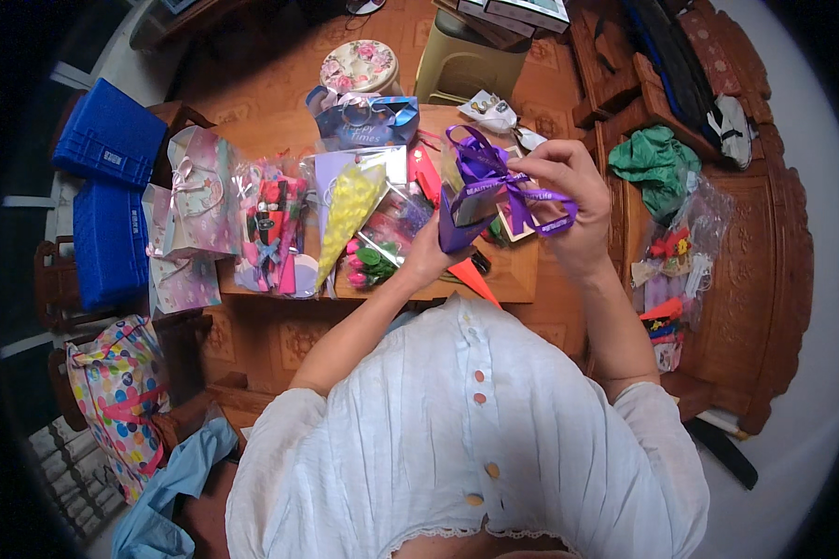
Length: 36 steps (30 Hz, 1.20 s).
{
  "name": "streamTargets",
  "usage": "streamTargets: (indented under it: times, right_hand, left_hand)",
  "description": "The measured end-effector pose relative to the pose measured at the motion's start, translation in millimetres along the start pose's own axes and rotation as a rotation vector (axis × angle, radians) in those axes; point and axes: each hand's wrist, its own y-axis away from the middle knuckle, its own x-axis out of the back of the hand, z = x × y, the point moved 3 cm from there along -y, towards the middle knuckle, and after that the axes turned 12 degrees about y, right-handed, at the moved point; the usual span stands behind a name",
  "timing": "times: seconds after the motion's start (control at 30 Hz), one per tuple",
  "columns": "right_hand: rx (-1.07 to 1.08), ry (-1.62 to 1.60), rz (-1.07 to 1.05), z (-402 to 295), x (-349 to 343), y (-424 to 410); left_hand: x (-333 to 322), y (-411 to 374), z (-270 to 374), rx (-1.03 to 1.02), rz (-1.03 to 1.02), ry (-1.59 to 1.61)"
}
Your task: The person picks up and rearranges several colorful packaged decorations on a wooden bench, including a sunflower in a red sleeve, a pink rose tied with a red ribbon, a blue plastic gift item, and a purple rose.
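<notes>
My left hand (428, 257) holds a purple flower wrapper (456, 222) from below, above the front part of the wooden table. A purple ribbon (510, 180) with printed writing is tied around the wrapper's upper part in a looped bow. On its right side, the thumb and fingertips of my right hand (575, 202) pinch the ribbon near the knot. Beneath and left of my left hand lie pink artificial roses (358, 271) with green leaves. A yellow cone-shaped bouquet (349, 213) in clear wrap lies farther left. An orange-red pointed piece (477, 281) sticks out below the wrapper.
On the wooden table (241, 136) stand a blue gift bag (367, 126) and packaged red flowers (269, 216). Pastel gift bags (199, 189) and blue plastic boxes (108, 133) are at left. A carved wooden bench (755, 279) at right holds a green plastic bag (654, 164).
</notes>
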Motion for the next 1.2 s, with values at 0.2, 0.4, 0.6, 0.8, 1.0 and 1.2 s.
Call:
streamTargets:
  times: [0.2,0.4,0.6,0.8,1.0,1.2]
  right_hand:
    - [-0.331,-0.324,-0.137,22,3,3]
    - [-0.135,-0.049,-0.13,26,9,-8]
    - [0.11,0.257,-0.303,12,7,-15]
    - [0.08,0.222,-0.433,14,2,-16]
    - [-0.203,-0.003,-0.31,39,15,-20]
    - [-0.219,-0.058,-0.259,37,26,-22]
  left_hand:
    - [10,-3,-22,0.028,0.0,-0.15]
    - [12,-4,-19,0.044,-0.058,-0.097]
    - [20,-3,-31,0.047,-0.084,-0.138]
    - [19,1,-34,0.138,-0.132,-0.209]
    - [19,2,-39,0.077,-0.092,-0.099]
    - [22,-5,-41,0.114,-0.118,-0.071]
